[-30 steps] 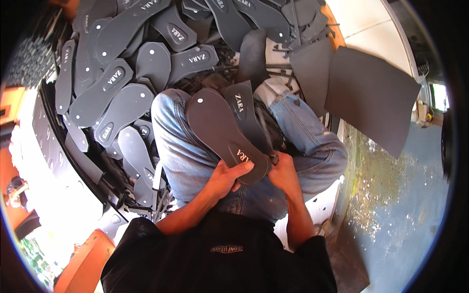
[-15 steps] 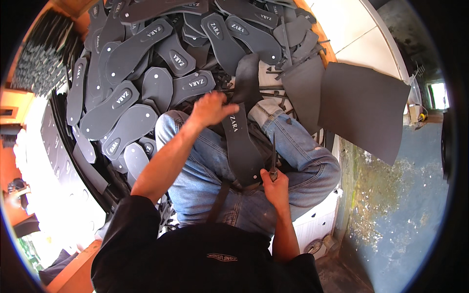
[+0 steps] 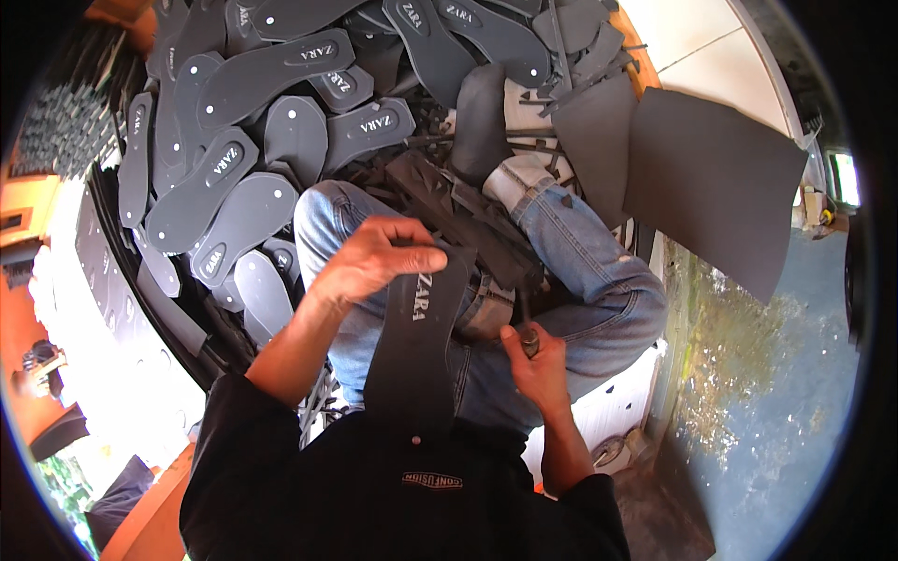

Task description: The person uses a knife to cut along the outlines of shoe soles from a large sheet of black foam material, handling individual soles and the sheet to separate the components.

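My left hand point(image 3: 383, 262) is closed on the upper end of a black shoe insole point(image 3: 412, 360) with white lettering, thumb on top. The insole hangs over my lap, its lower end near my shirt, a small white dot close to that end. In my right hand point(image 3: 540, 366) is a knife, its rounded handle point(image 3: 530, 340) gripped in the fist. Its dark blade points away from me and is hard to make out against the shadow. A dark slab point(image 3: 482, 224) lies between my legs, among black offcuts.
Many black insoles point(image 3: 273, 79) lie heaped ahead and to the left. Dark sheets point(image 3: 716, 187) lie at the right, beside a pale tiled ledge point(image 3: 730, 70). My bent jeans-clad legs point(image 3: 589, 262) frame the work area. A stained blue-grey floor point(image 3: 786, 374) extends to the right.
My left hand has come nearer and taken hold of the insole's end. The insole has moved left and toward my body, uncovering the slab. The knife blade has tipped away from me.
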Action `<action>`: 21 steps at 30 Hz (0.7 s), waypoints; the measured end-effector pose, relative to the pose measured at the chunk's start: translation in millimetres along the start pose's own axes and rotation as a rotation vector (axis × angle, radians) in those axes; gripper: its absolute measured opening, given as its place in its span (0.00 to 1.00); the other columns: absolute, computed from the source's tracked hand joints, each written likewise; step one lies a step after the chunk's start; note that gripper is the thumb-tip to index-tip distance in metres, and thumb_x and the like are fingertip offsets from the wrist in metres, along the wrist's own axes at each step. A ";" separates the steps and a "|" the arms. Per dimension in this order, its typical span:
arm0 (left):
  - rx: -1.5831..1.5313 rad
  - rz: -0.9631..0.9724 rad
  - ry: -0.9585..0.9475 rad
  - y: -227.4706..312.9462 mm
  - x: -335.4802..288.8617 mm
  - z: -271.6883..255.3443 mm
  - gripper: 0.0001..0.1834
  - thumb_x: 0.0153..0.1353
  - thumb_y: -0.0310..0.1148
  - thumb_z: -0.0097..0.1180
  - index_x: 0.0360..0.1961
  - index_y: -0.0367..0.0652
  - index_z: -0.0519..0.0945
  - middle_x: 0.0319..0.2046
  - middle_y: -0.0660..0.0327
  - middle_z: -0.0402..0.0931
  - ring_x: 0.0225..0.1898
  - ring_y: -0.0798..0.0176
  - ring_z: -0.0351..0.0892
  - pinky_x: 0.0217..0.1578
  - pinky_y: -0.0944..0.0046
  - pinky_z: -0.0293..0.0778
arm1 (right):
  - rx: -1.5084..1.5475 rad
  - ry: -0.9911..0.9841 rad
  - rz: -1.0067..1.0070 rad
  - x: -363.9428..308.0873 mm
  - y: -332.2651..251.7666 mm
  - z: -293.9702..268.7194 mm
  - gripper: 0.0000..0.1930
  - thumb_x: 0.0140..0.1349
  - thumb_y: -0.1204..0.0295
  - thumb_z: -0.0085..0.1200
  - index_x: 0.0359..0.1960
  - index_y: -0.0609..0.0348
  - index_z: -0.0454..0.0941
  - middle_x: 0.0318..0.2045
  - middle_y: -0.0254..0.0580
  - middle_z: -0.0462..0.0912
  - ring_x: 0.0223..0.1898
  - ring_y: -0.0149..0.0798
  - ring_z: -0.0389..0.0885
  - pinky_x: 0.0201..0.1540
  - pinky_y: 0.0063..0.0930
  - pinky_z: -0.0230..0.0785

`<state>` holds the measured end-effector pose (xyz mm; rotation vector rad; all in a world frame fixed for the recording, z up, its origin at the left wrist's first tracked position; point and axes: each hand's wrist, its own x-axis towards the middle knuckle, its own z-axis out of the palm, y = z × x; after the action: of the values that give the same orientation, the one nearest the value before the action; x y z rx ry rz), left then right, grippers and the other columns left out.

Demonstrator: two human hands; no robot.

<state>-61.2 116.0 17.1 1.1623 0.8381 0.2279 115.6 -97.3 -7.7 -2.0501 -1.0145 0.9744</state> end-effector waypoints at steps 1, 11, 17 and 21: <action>-0.104 -0.098 0.019 -13.1 -3.6 6.4 0.13 0.48 0.35 0.68 0.28 0.38 0.79 0.24 0.64 0.78 0.27 0.73 0.75 0.31 0.73 0.70 | -0.045 0.000 -0.006 -2.4 -0.4 3.6 0.17 0.57 0.64 0.57 0.17 0.62 0.69 0.09 0.44 0.69 0.12 0.42 0.68 0.18 0.32 0.59; -0.383 -0.264 0.068 -36.7 -8.8 12.7 0.19 0.46 0.36 0.69 0.31 0.32 0.77 0.25 0.59 0.79 0.25 0.69 0.79 0.27 0.72 0.74 | -0.210 -0.038 -0.001 -7.8 -2.6 16.3 0.17 0.56 0.64 0.56 0.17 0.62 0.70 0.11 0.52 0.72 0.18 0.57 0.74 0.22 0.43 0.64; -0.233 -0.256 0.046 -20.3 -12.7 23.6 0.15 0.46 0.35 0.69 0.27 0.35 0.78 0.22 0.64 0.77 0.24 0.73 0.75 0.27 0.73 0.70 | -0.237 -0.074 -0.031 -1.0 -0.1 15.1 0.13 0.55 0.66 0.55 0.20 0.63 0.73 0.15 0.56 0.75 0.21 0.60 0.75 0.26 0.46 0.66; -0.132 -0.230 -0.023 -17.1 -11.5 25.3 0.13 0.46 0.35 0.68 0.25 0.37 0.80 0.22 0.66 0.76 0.25 0.76 0.72 0.27 0.74 0.66 | -0.343 -0.047 -0.200 31.0 -27.1 14.4 0.11 0.53 0.68 0.54 0.23 0.65 0.76 0.20 0.60 0.76 0.25 0.61 0.75 0.30 0.46 0.68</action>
<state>-56.0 84.4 11.0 0.9356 0.9151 0.0792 107.0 -54.7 -3.9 -2.1486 -1.4644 0.7897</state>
